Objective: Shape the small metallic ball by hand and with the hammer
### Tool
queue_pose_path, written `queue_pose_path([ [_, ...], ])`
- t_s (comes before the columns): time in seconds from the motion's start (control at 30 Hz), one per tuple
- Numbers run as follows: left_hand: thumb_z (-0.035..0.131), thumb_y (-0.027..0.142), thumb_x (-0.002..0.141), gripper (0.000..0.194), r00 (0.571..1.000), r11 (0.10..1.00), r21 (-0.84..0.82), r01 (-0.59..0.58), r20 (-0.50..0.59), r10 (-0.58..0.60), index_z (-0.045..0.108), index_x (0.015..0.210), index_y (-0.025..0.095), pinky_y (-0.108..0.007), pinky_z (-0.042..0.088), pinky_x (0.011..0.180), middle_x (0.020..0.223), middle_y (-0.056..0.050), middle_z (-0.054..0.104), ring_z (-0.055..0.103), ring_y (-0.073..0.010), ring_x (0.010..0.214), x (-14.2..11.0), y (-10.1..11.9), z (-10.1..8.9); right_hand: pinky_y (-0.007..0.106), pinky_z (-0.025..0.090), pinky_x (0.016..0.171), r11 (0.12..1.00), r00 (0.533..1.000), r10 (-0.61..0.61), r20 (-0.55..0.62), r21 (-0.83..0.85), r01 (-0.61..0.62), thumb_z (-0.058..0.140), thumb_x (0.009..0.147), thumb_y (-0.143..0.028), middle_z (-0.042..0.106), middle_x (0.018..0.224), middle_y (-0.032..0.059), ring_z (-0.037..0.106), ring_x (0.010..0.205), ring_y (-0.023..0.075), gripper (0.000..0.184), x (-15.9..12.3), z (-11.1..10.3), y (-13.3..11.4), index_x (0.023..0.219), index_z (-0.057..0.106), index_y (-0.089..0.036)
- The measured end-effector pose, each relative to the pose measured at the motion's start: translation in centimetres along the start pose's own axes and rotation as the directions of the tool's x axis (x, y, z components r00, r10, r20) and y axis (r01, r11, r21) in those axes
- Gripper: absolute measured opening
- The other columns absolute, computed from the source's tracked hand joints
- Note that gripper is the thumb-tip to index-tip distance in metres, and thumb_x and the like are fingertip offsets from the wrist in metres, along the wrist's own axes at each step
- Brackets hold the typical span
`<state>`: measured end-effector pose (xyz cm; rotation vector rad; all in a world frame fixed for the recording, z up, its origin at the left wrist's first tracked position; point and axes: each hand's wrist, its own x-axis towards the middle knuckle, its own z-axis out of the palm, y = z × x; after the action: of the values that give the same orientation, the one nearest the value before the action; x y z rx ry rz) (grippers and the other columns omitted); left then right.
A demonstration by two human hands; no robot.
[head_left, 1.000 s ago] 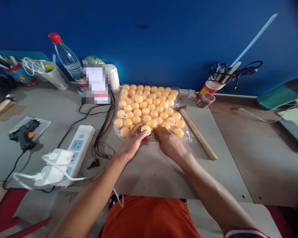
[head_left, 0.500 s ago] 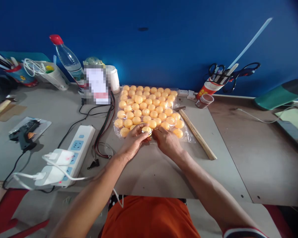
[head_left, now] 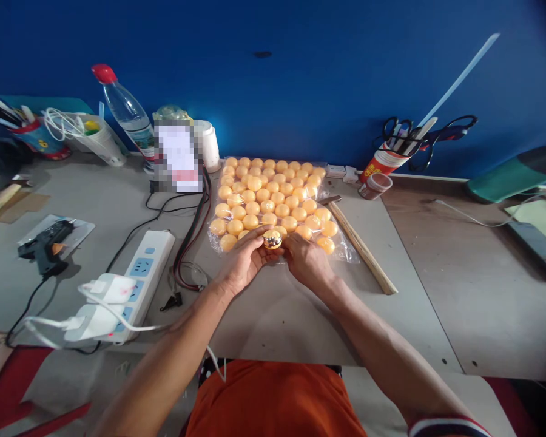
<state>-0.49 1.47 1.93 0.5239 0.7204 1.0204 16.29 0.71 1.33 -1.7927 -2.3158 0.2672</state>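
Observation:
A small orange ball (head_left: 272,238) with a shiny, dark-patterned face sits between my hands; the pattern is too small to make out. My left hand (head_left: 242,262) holds it from the left, thumb and fingers against its side. My right hand (head_left: 308,260) is curled closed at the ball's right side, and its fingertips are partly hidden. Just beyond both hands, a clear plastic bag (head_left: 343,250) lies flat, filled with rows of plain orange balls (head_left: 267,206).
To the right lies a wooden-handled hammer (head_left: 364,249). A power strip (head_left: 150,261) with white plugs, dark cables (head_left: 193,237) and a glue gun (head_left: 48,246) are at left. Along the blue wall stand a bottle (head_left: 125,112), white container (head_left: 207,145) and scissors cup (head_left: 384,159).
The ball has shifted slightly right and turned, so more of its dark-patterned face shows. My left thumb has moved off its front. My right hand stays nearly in place.

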Motion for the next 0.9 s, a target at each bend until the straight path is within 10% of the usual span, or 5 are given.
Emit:
queue_pose_path([
  [0.9, 0.084, 0.024, 0.07, 0.046, 1.0, 1.0, 0.013, 0.015, 0.024, -0.016, 0.066, 0.112, 0.015, -0.029, 0.058, 0.074, 0.09, -0.007, 0.077, 0.075, -0.0188, 0.078, -0.05, -0.03, -0.23, 0.025, 0.046, 0.063, 0.882, 0.892, 0.11, -0.438, 0.456, 0.116, 0.054, 0.086, -0.02, 0.067, 0.076, 0.0042, 0.061, 0.068, 0.0158, 0.01, -0.63, 0.06, 0.79, 0.078, 0.059, -0.021],
])
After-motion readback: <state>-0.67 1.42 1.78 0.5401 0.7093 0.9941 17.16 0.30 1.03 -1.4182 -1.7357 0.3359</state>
